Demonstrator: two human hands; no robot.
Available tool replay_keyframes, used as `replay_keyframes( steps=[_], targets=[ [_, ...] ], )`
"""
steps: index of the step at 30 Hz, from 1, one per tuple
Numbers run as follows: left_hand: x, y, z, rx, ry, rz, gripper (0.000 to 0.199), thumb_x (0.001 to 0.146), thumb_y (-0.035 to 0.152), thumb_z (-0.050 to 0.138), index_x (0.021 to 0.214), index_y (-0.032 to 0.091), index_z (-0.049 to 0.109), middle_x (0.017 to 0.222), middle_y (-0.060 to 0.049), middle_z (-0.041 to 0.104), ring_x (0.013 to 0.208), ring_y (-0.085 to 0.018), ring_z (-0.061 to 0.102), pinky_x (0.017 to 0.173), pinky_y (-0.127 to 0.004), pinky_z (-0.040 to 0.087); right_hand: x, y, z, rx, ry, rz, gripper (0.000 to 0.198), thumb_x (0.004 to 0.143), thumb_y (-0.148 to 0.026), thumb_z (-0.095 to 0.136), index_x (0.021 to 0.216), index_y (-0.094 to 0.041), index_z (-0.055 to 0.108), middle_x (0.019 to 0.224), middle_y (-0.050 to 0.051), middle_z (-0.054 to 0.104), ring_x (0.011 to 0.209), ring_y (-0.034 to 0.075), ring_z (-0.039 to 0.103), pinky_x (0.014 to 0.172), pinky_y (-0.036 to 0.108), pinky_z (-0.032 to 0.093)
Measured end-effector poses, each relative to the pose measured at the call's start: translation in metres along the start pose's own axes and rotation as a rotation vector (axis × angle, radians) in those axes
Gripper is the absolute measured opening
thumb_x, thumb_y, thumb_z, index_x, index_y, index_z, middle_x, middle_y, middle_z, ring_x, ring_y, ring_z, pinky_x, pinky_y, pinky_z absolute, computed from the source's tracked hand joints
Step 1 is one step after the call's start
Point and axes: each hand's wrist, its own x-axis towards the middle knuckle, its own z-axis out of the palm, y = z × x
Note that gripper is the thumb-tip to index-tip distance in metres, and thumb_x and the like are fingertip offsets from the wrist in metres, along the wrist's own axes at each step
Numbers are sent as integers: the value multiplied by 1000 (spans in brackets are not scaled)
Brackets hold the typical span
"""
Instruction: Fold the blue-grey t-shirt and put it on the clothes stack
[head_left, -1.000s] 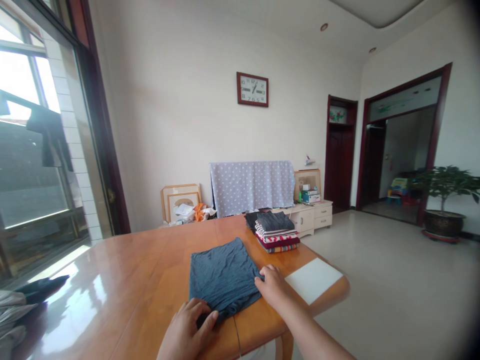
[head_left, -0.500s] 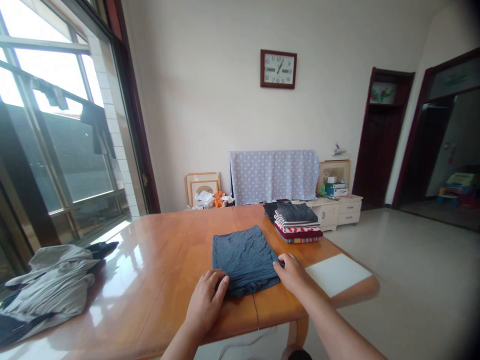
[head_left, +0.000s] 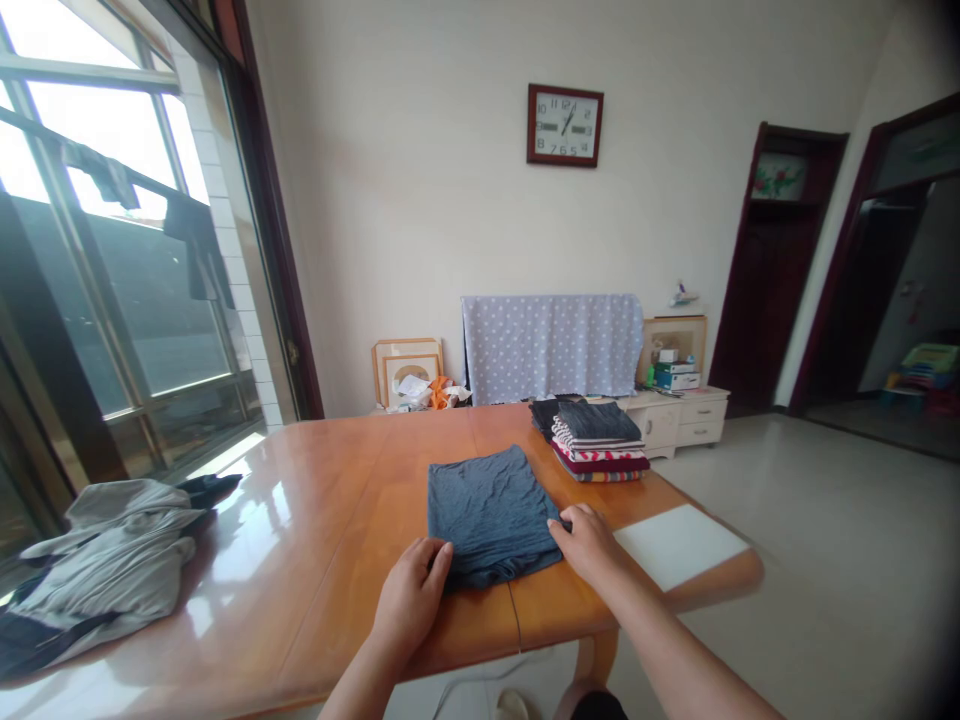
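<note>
A dark blue folded garment (head_left: 491, 510) lies nearly flat on the wooden table (head_left: 345, 530), with small creases across its top. My left hand (head_left: 412, 590) is closed at its near left corner, thumb toward the cloth and fingertips partly hidden. At the right edge, my right hand (head_left: 591, 542) pinches the cloth between thumb and curled fingers. Behind it and to the right stands a stack of folded clothes (head_left: 600, 450), dark on top, with striped, red-and-white and maroon layers below.
A loose heap of grey and dark clothes (head_left: 112, 560) lies at the table's left end. A white sheet (head_left: 681, 546) rests on the right corner. Beyond the table are a white cabinet (head_left: 694, 420), a dotted cloth cover (head_left: 551, 345) and picture frames (head_left: 409, 370).
The view has shifted slightly. Both hands stay at the same edges of the dark blue garment, which keeps its shape and place on the table.
</note>
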Motion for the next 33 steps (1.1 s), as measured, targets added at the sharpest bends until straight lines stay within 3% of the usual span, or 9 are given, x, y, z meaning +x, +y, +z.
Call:
replay_keyframes(
  steps=[6,11,15,20,21,23,26,30,33],
  targets=[
    [5,3,-1,44,-4,27,38,100,51,44,92,23,69,92,-6,70,89,-24,65,80,-33,44,12,-4,-8,111,-48,81,8,74,-27,66,70,-23,61,86,6,69,92,25,62,82,32,43],
    [23,26,7,47,3,115,33,98,49,48,100,24,70,101,-8,71,101,-27,65,88,-37,45,26,-19,-17,343,-107,192,12,75,-33,64,70,-23,59,71,0,63,77,20,59,67,27,41],
    [47,49,32,-110,-56,159,37,92,48,58,116,23,68,117,-11,70,113,-29,64,98,-39,45,39,-42,-18,583,-210,290,20,82,-42,57,83,-23,59,71,-1,62,68,17,59,57,24,42],
    [77,66,73,-208,-106,128,82,72,40,80,145,15,52,148,-18,54,137,-34,50,114,-44,37,47,-78,-19,789,-307,324,24,83,-44,59,93,-22,62,83,0,67,74,15,64,60,23,48],
    [82,67,80,-249,-94,112,83,71,36,80,146,15,51,148,-19,54,137,-34,50,115,-43,37,48,-84,-21,825,-335,307,25,83,-44,61,93,-21,63,84,1,68,76,14,65,62,23,49],
    [91,65,89,-374,-59,76,67,75,28,73,139,15,57,140,-16,62,130,-32,57,112,-42,40,50,-93,-26,899,-412,256,26,84,-45,63,93,-20,65,88,3,71,80,15,67,64,22,50],
    [101,52,94,-631,12,-90,37,83,21,58,118,18,71,118,-11,75,112,-27,68,103,-38,48,59,-89,-32,949,-415,276,31,86,-49,64,94,-19,68,96,8,75,85,17,71,63,22,50],
    [108,23,92,-1051,109,-484,31,83,20,62,112,18,72,108,-11,78,105,-26,72,95,-38,54,72,-60,-31,903,-237,445,25,88,-42,61,95,-18,65,90,10,76,71,14,70,56,20,48],
    [111,8,91,-1307,150,-676,29,85,21,62,113,17,70,103,-12,78,101,-25,74,92,-37,58,71,-42,-22,862,-241,480,19,87,-36,61,90,-17,64,82,9,74,63,13,67,52,20,47]
  ],
)
